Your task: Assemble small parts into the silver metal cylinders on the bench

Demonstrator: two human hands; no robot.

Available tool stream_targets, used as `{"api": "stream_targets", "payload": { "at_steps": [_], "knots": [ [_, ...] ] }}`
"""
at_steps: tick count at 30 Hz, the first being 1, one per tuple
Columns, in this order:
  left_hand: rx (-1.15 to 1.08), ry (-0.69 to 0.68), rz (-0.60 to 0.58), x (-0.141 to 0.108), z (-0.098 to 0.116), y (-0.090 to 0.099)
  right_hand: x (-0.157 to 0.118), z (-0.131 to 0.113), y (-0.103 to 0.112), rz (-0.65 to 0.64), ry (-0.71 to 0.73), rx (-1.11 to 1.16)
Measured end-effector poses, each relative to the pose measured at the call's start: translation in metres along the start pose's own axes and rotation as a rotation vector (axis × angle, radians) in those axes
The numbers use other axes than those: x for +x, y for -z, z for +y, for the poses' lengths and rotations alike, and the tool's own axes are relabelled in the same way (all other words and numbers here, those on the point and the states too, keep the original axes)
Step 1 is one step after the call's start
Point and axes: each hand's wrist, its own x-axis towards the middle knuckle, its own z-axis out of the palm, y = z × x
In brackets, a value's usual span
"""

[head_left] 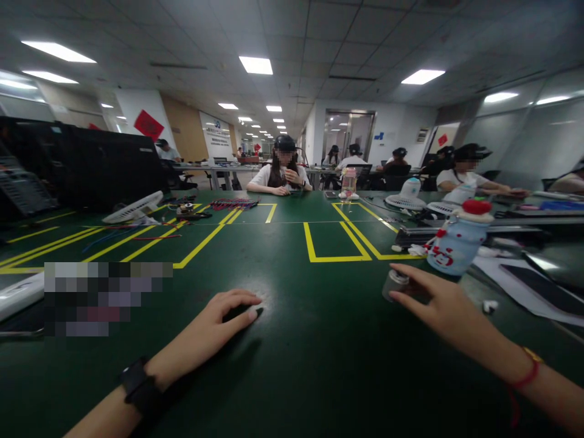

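My left hand (230,316) hovers at or just above the green tabletop (292,365), its thumb apart from its slightly bent fingers and nothing seen between them. To the right, the thumb and fingers of my right hand (449,307) close around a small grey metal-looking cylinder (393,286). Its kind I cannot make out, and part of it is hidden by my fingers. Just beyond that hand stands a light blue bottle (456,240) with a red top.
Yellow tape (340,259) marks rectangles on the tabletop. Bundled wires (235,204) and a white fan (134,208) lie at the far left. Near the right edge are a dark phone (542,286) on paper and a small white piece (490,306). A person (283,170) sits opposite.
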Motion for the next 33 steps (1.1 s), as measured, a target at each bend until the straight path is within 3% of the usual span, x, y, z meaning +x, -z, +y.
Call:
{"api": "stream_targets", "payload": {
  "at_steps": [3,7,11,16,24,33],
  "knots": [
    [-0.010,-0.001,0.009,-0.001,0.000,0.002,0.007,0.007,0.000,-0.030,-0.071,0.024],
    [-0.004,-0.020,0.005,0.001,0.001,0.001,0.001,0.055,0.018,-0.057,-0.289,-0.124],
    [0.007,-0.017,-0.005,0.003,0.002,-0.001,-0.012,0.090,0.030,-0.132,-0.388,-0.258],
    [0.006,-0.011,-0.014,0.001,0.002,-0.002,-0.020,0.094,0.031,-0.173,-0.416,-0.283],
    [0.006,-0.012,-0.023,0.001,0.003,-0.001,0.003,0.109,0.042,-0.196,-0.230,-0.281],
    [0.025,-0.019,-0.007,0.002,-0.003,-0.002,0.010,0.109,0.057,-0.207,-0.271,-0.258]
  ]
}}
